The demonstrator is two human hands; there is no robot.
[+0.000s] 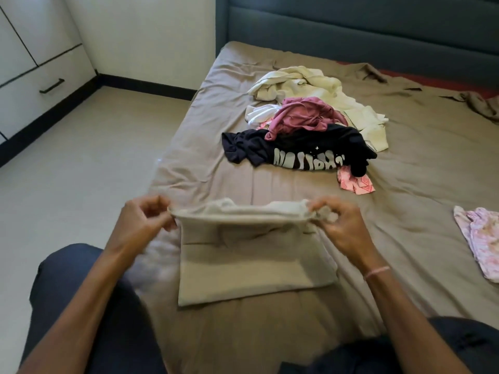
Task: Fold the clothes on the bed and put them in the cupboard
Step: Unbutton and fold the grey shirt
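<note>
A beige garment (251, 263) lies partly folded on the bed (432, 163) right in front of me. My left hand (143, 222) pinches its far left corner and my right hand (337, 225) pinches its far right corner, lifting that edge off the sheet. Farther up the bed lies a loose heap: a black printed T-shirt (302, 149), a mauve top (305, 114), a cream garment (305, 85) and a white piece (259, 113). A small pink patterned piece (355, 184) peeks out beside the black shirt.
A pink floral garment (478, 238) lies at the right edge. A white cupboard (29, 74) with a black drawer handle stands at far left across the tiled floor (81, 163). A dark padded headboard (351, 25) backs the bed. My knees in dark trousers frame the bottom.
</note>
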